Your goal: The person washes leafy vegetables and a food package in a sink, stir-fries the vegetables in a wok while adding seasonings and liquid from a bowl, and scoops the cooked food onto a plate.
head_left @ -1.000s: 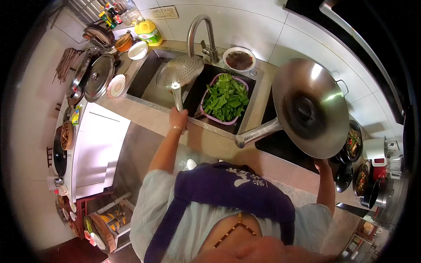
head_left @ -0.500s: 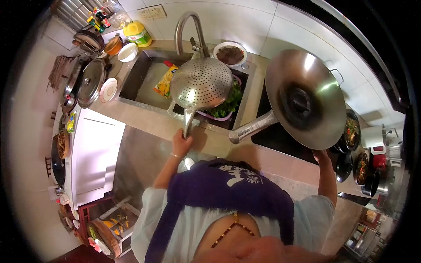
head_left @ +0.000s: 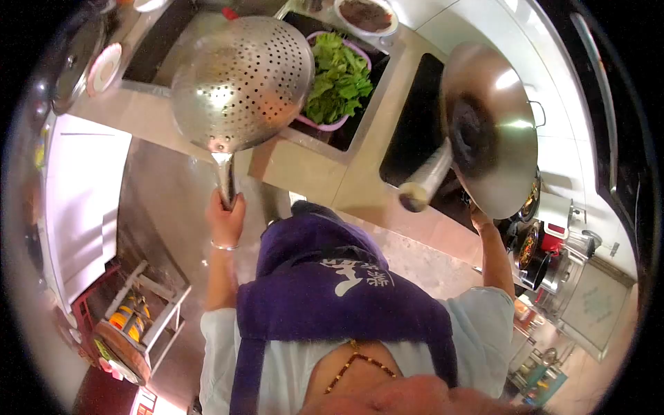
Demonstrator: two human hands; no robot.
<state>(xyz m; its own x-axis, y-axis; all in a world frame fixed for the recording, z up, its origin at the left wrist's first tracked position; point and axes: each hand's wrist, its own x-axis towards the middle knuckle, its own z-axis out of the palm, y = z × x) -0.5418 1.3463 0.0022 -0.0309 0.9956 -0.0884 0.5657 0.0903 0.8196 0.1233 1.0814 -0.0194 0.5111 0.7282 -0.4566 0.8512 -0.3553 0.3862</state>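
Note:
My left hand (head_left: 226, 216) is closed round the handle of a large metal strainer (head_left: 242, 83), a perforated bowl. It is held up over the counter's front edge and hides part of the sink (head_left: 151, 52). Beside it in the sink stands a pink-rimmed basket (head_left: 361, 54) of leafy greens (head_left: 337, 83). A steel wok (head_left: 494, 149) appears over the black cooktop (head_left: 404, 135), its handle (head_left: 430, 181) pointing towards me. My right hand (head_left: 480, 218) is at the wok's near right rim. Its fingers are mostly hidden, so I cannot tell whether they grip the wok.
A bowl of dark food (head_left: 365, 15) stands behind the sink. Pots and pans with food (head_left: 529, 249) crowd the right side. At the left are a plate (head_left: 105, 68), a white cabinet front (head_left: 86, 187) and a low wooden stand (head_left: 149, 311).
The strainer and my left hand have shifted left and nearer to me, uncovering more of the greens. The view has tilted downward. The wok appears more steeply angled; my right hand stays by its rim.

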